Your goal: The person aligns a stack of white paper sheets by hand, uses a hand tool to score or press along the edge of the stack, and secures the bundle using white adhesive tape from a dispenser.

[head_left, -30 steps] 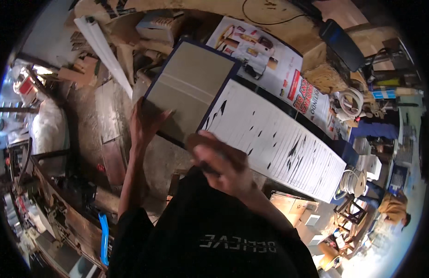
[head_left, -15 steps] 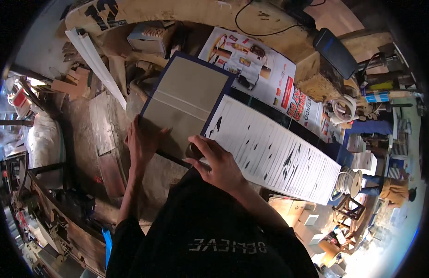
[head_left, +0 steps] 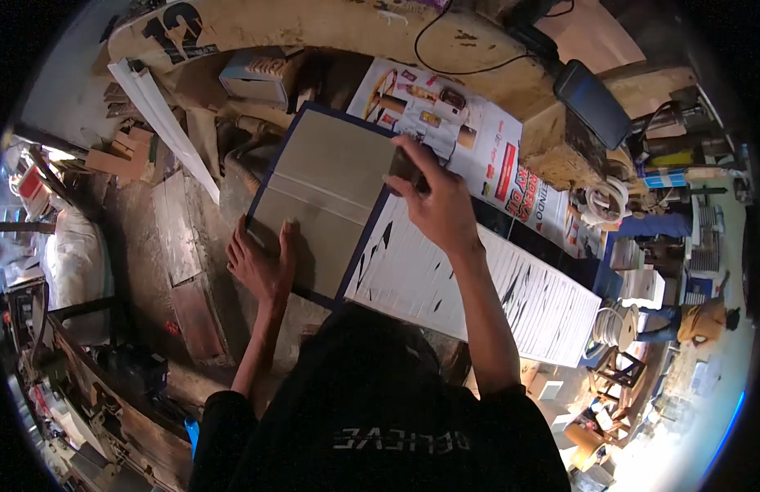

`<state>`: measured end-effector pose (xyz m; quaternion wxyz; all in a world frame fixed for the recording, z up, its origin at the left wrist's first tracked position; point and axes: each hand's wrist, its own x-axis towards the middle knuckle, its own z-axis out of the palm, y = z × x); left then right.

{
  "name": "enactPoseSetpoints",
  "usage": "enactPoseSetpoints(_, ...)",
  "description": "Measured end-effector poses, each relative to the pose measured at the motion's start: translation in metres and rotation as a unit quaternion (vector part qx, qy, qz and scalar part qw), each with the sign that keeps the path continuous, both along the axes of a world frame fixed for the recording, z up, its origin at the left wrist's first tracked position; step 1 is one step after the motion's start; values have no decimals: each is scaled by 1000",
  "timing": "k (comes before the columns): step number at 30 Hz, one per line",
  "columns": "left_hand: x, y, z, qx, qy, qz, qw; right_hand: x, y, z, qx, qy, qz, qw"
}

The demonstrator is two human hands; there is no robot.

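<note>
A book cover (head_left: 330, 156) lies open, made of grey-brown boards with a narrow spine strip between them and dark blue edging around. My left hand (head_left: 263, 261) is at its lower left side, fingers apart, thumb resting on the near board. At the upper right edge of the cover, my right hand (head_left: 442, 209) grips a small dark brown block (head_left: 405, 166) between thumb and fingers. The block seems to press on the blue edging; its exact shape is partly hidden by the hand.
Right of the cover stretches a long white panel of thin strips with dark gaps (head_left: 486, 283). Beyond it lies a printed poster sheet (head_left: 470, 123). A yellowish machine frame (head_left: 330, 33) curves along the far side, with a dark phone-like slab (head_left: 594, 102) at right. A white angled strip (head_left: 166, 127) leans at left.
My right hand has moved from the cover's near edge up to its far right edge with the block. My left hand stays by the left side, and the cover has shifted slightly nearer.
</note>
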<state>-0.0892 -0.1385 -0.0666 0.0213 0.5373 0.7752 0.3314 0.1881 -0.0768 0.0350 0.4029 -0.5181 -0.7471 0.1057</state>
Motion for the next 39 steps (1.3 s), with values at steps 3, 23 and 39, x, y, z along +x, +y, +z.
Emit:
enactPoseSetpoints(3,-8,-3,2,-17,1,-7,1000,-6,-9,26,-44,110,-18,993)
enactPoseSetpoints(23,53,35,37,-3,6,-366,931,55,-82,-13,-47,69,-125,989)
enactPoseSetpoints(39,162,34,32,-57,167,-529,830,147,-137,-3,-107,19,-267,958)
